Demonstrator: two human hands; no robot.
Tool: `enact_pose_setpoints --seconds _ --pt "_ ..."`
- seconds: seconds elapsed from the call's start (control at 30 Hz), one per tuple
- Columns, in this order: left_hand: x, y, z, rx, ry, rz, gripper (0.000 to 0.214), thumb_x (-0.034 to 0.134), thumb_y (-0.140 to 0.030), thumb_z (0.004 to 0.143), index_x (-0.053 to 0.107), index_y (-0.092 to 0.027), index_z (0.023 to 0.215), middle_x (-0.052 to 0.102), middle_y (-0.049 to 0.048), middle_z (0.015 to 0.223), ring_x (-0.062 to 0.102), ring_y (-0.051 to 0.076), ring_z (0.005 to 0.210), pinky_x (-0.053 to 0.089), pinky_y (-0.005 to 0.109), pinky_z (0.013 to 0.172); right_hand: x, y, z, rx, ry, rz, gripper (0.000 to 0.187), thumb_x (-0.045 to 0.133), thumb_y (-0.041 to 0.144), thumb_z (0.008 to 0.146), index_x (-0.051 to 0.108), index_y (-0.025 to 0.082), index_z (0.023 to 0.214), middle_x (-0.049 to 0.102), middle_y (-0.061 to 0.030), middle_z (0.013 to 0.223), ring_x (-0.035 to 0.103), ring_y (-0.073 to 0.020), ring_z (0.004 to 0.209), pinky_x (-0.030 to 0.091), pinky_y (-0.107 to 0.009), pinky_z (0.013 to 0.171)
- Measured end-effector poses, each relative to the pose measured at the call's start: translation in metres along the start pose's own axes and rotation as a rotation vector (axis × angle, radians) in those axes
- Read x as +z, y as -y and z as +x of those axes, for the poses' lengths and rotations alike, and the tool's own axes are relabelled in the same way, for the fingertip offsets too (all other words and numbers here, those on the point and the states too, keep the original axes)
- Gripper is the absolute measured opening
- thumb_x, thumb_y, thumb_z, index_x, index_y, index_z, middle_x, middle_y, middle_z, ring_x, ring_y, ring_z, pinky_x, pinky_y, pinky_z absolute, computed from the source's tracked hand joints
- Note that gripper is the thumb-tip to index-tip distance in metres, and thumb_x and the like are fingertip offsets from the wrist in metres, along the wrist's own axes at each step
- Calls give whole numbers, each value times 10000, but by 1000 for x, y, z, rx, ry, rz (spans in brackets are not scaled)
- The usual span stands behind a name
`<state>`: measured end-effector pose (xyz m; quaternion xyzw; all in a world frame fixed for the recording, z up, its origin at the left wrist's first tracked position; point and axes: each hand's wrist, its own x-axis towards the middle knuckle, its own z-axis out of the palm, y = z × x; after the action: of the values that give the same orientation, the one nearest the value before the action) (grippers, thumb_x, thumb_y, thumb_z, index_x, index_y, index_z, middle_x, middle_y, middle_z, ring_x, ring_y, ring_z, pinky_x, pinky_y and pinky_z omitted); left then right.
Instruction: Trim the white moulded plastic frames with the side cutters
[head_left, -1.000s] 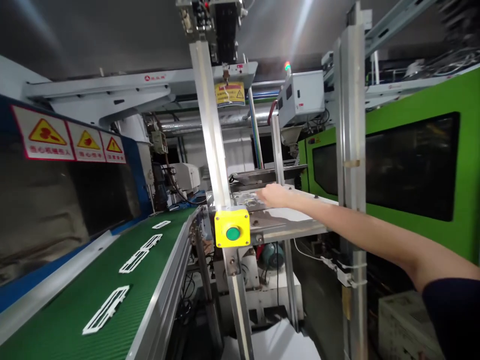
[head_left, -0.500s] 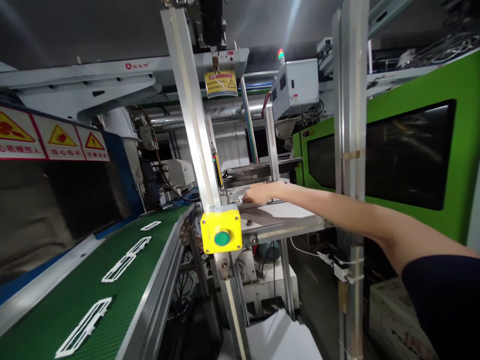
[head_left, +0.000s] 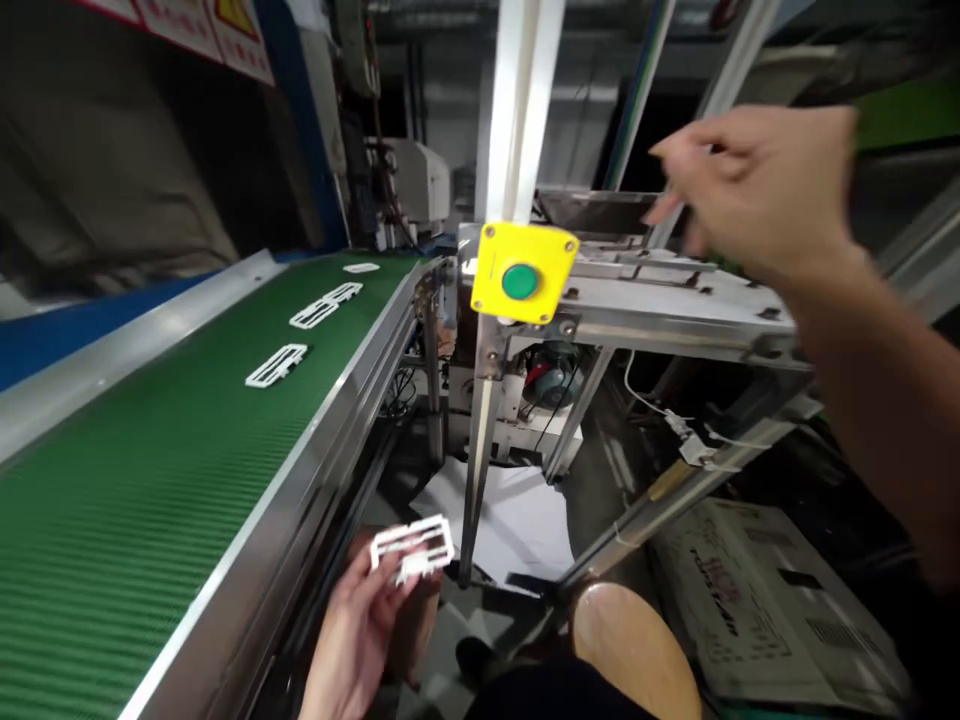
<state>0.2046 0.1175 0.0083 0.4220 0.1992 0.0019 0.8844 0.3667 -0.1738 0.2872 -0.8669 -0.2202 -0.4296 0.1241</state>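
At the bottom of the head view, my left hand (head_left: 358,625) grips a white plastic frame (head_left: 431,545) with long slots, fingers closed on its lower left part. The hand is beside the metal edge of the conveyor. My right hand (head_left: 757,185) is raised at the upper right, above the white worktable (head_left: 637,298). Its fingers are loosely bent and apart, with nothing visible between them, though motion blurs them. More white plastic frames (head_left: 276,366) lie spaced along the green conveyor belt (head_left: 150,500).
A yellow box with a green button (head_left: 520,281) is fixed to an upright metal post (head_left: 517,110). White sheets (head_left: 517,520) lie on the floor below. A round wooden stool (head_left: 634,650) and a printed carton (head_left: 772,600) stand at lower right.
The view has tilted down and turned left. My right hand has left the worktable and come back towards me, raised. My left hand has come into view holding a white plastic frame.
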Motion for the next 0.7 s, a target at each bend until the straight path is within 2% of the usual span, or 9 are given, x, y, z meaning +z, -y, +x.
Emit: enact_pose_setpoints --seconds 0.07,0.13,0.23,0.33,0.43,0.5,0.57,0.63,0.7 --pt "7 -3 0 27 73 26 296 684 -208 765 604 -113 1034 670 105 1003 622 201 939 506 252 786 -17 19 -31 -139 -75 -78 386 327 497 879 643 299 981 624 -38 699 611 -186 685 419 -272 565" --pt "19 -11 3 50 151 77 292 659 -218 789 587 -105 1048 668 121 1020 626 204 938 509 259 785 -24 37 -61 -316 -28 -143 288 403 447 861 665 330 889 609 -15 623 580 -165 619 376 -268 537" --pt "42 -21 8 52 213 145 324 648 -236 795 570 -93 1075 663 138 1027 627 222 949 512 271 773 -15 60 -87 -499 285 -133 286 424 413 872 684 307 818 635 -1 651 558 -153 605 350 -274 547" --pt "70 -20 7 78 310 229 492 681 -267 759 512 -91 1187 681 122 941 643 231 892 510 288 757 7 77 -94 -589 612 -19 354 357 421 918 667 257 966 670 -26 842 582 -187 777 374 -289 625" --pt "100 -13 -1 138 483 324 808 716 -252 714 279 -134 1383 686 86 866 651 224 811 507 323 769 21 89 -94 -627 865 78 339 415 410 903 621 205 1077 657 -68 957 580 -192 805 358 -274 588" --pt "116 -8 -9 179 593 379 967 713 -237 712 82 -167 1441 680 86 898 647 211 781 508 322 763 23 94 -94 -635 1044 91 274 473 363 873 645 180 983 658 -70 861 564 -164 680 311 -264 514" --pt "127 -5 -15 225 629 472 1023 696 -254 725 -27 -171 1445 681 93 897 648 204 727 518 307 714 20 96 -94 -597 1159 88 219 495 327 851 647 171 872 638 -52 727 526 -147 587 271 -263 474" --pt "133 -5 -18 315 587 640 999 672 -289 742 -23 -154 1447 686 92 842 644 199 649 525 293 652 14 95 -94 -504 1201 95 189 509 322 836 626 174 848 615 -37 669 508 -146 574 275 -254 467" --pt "136 -8 -18 447 532 799 891 637 -307 768 85 -163 1452 683 111 884 642 199 631 531 295 647 5 90 -93 -417 1220 155 145 519 299 825 604 182 828 603 -23 656 503 -138 588 305 -237 478"
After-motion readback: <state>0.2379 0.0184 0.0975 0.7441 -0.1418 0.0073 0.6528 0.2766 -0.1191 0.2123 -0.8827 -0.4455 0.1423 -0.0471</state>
